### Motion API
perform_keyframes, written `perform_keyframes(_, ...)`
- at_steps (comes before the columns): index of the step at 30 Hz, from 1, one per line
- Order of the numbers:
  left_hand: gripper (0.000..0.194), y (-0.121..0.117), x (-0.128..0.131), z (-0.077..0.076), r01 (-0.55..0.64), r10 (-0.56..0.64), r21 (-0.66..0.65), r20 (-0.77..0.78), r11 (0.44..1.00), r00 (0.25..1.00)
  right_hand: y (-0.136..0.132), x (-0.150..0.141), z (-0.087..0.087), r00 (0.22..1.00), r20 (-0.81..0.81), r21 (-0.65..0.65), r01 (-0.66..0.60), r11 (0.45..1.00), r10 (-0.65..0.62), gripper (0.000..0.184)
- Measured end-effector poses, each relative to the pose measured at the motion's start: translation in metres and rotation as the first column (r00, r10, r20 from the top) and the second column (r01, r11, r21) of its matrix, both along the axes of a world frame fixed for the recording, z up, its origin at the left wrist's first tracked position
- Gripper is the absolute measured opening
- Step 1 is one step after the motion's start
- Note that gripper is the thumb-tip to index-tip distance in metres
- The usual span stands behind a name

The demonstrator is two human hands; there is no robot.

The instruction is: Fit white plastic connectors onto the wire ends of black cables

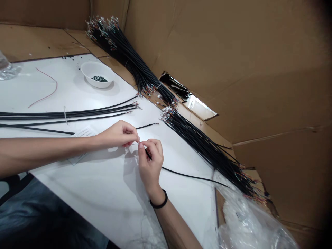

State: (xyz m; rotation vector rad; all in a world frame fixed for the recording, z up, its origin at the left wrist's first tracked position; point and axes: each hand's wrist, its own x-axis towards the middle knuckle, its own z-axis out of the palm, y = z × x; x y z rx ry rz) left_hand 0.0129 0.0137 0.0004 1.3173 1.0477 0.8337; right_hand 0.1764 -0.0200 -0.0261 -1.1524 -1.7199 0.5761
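Left hand (pixel 116 135) and right hand (pixel 151 169) pinch 1 thin blk cable (pixel 186 175) close together, tips nearly touching. Cable runs down-right from R hand, so R is nearer its long part. 2 big bundles of blk cable (pixel 207 152) lie right, 1 white bowl (pixel 97 74) up left on the surface (pixel 103 197).

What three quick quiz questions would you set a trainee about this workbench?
1. What does the white bowl hold?
A) water
B) small dark pieces
C) a red wire

2. True or false: the black wristband is on the wrist of the right hand.

3. Fill in the blank: the bundles of black cables lie along a ____ wall.

Key: 1. B; 2. True; 3. cardboard
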Motion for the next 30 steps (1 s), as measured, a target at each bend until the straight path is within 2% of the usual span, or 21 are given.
perform_keyframes(6, 0.013, 0.005, 0.001, -0.006, -0.006, 0.005, -0.047, -0.023, 0.999, 1.000, 0.002, 0.002, 0.001, 0.996, -0.087, -0.049, 0.009, 0.999, -0.014, 0.018)
perform_keyframes(13, 0.025, 0.008, 0.001, -0.009, 0.171, -0.180, -0.194, -0.028, 0.966, 0.983, 0.003, 0.003, 0.001, 0.991, -0.135, -0.070, -0.006, 0.998, -0.004, 0.021)
perform_keyframes(19, 0.034, 0.010, -0.002, -0.006, 0.273, -0.255, -0.261, 0.098, 0.926, 0.962, 0.003, 0.006, 0.002, 0.986, -0.167, -0.086, -0.042, 0.995, 0.027, 0.021)
perform_keyframes(25, 0.041, 0.012, -0.002, -0.012, 0.338, -0.279, -0.274, 0.231, 0.900, 0.932, 0.002, 0.008, -0.001, 0.976, -0.197, -0.100, -0.114, 0.988, 0.092, 0.021)
perform_keyframes(30, 0.045, 0.011, -0.002, -0.013, 0.374, -0.299, -0.277, 0.276, 0.885, 0.913, 0.003, 0.007, 0.000, 0.973, -0.181, -0.113, -0.166, 0.980, 0.144, 0.022)
